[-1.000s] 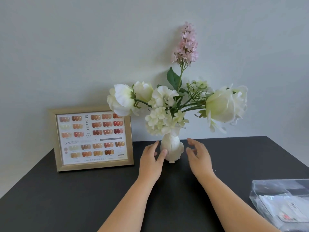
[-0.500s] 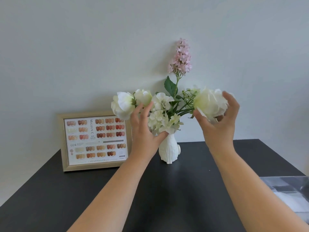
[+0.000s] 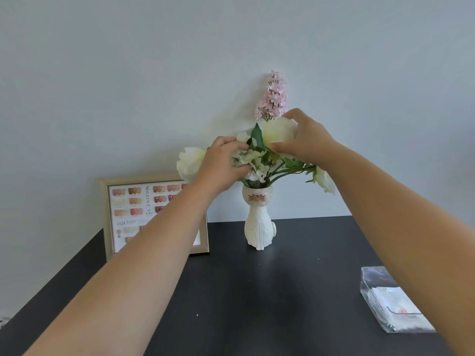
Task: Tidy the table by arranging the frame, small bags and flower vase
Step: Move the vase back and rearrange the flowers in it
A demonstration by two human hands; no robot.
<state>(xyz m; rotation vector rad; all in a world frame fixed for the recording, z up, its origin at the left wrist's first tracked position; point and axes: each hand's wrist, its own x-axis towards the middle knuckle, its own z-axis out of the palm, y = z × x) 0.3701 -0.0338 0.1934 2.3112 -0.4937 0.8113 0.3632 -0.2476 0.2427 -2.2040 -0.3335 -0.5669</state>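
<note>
From our head view, the flower vase [image 3: 259, 224] stands far-centre on the tabletop [image 3: 257, 291]. Our left hand [image 3: 223, 167] pinches small blossoms; our right hand [image 3: 305, 140] cups a cream bloom [image 3: 279, 131]. Tugging sideways could topple it. The frame [image 3: 109, 219] reads "MIGEEN C" and "024" — bags [image 3: 393, 301] lie near-right.

One frame [image 3: 154, 217], one vase [image 3: 259, 227], perhaps one clear bag [image 3: 393, 301], two hands [image 3: 221, 168].

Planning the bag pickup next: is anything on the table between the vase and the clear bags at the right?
Nothing visible. Bare dark table lies between the cat-shaped vase and the clear bags; only the right forearm passes above that stretch.
</note>
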